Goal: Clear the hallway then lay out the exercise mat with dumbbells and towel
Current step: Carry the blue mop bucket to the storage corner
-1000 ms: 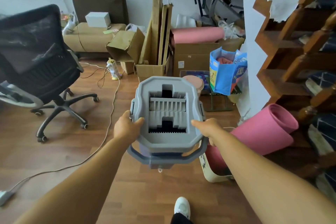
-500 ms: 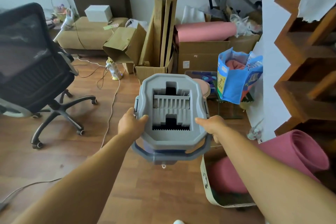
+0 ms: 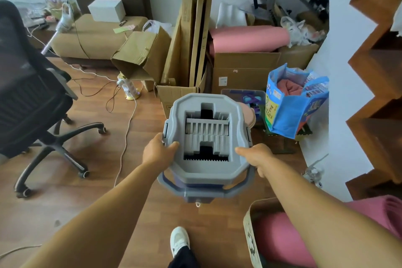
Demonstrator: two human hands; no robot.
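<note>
I carry a grey mop bucket [image 3: 207, 171] with a slotted wringer top in front of me, above the wooden floor. My left hand [image 3: 157, 150] grips its left rim, thumb on top. My right hand [image 3: 255, 155] grips the right rim the same way. A rolled pink exercise mat [image 3: 280, 239] lies in a cardboard box at the lower right. Another pink roll [image 3: 250, 38] rests on top of cartons at the back. No dumbbells are visible.
A black office chair [image 3: 32, 98] stands at the left. White and black cables [image 3: 126, 137] trail over the floor. Cardboard boxes [image 3: 178, 93] and a blue bag [image 3: 291, 104] crowd the back wall. A wooden staircase [image 3: 374, 85] rises on the right behind a white wall.
I have walked forward with the bucket; the cartons and blue bag are closer, and the pink mat has slid to the lower right corner. Both grips are unchanged.
</note>
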